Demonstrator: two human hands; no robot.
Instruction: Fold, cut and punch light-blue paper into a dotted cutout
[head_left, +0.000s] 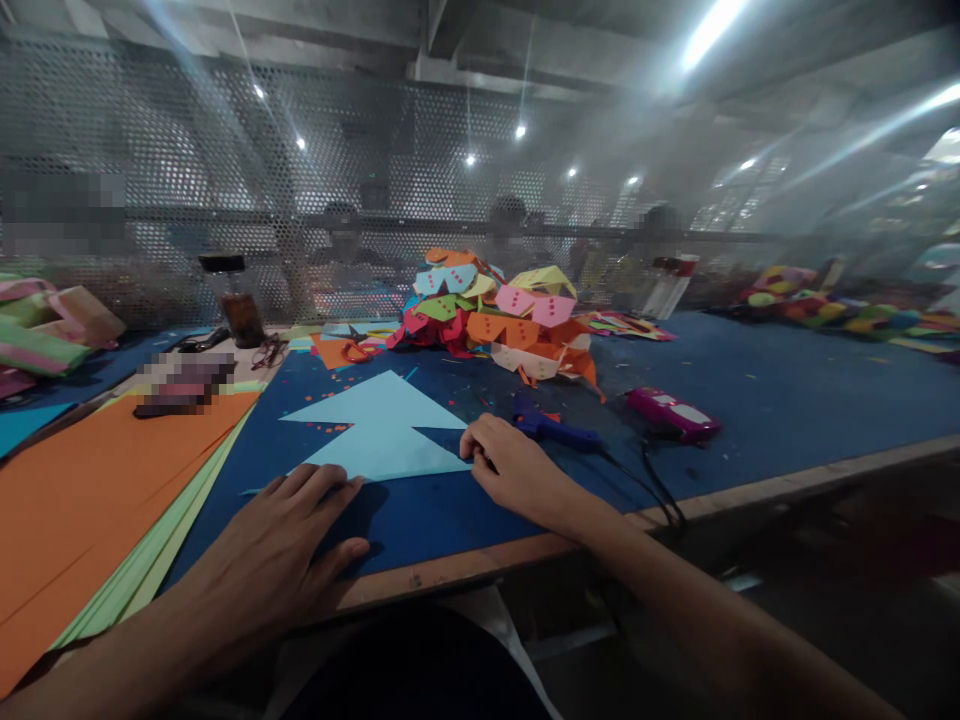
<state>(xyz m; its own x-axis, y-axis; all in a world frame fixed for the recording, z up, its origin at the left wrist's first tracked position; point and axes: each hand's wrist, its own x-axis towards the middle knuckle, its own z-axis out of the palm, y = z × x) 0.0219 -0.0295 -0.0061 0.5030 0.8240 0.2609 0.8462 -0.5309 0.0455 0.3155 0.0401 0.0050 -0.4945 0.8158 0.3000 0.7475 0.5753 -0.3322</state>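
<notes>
Blue covers the table [787,390], where a pale paper cutout [382,440] lies flat: probably light, bendable, easily creased, best held along its broad near edge, clear of its 2 notches. The left hand [292,520], fingers loosely spread, meets that edge; the right hand [514,462] curls at its right side, pinching or not, I cannot tell.

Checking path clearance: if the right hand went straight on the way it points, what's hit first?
The light blue paper, most likely: the curled fingers of the right hand are at its right-hand edge. Touching or just above, I can't tell.
</notes>
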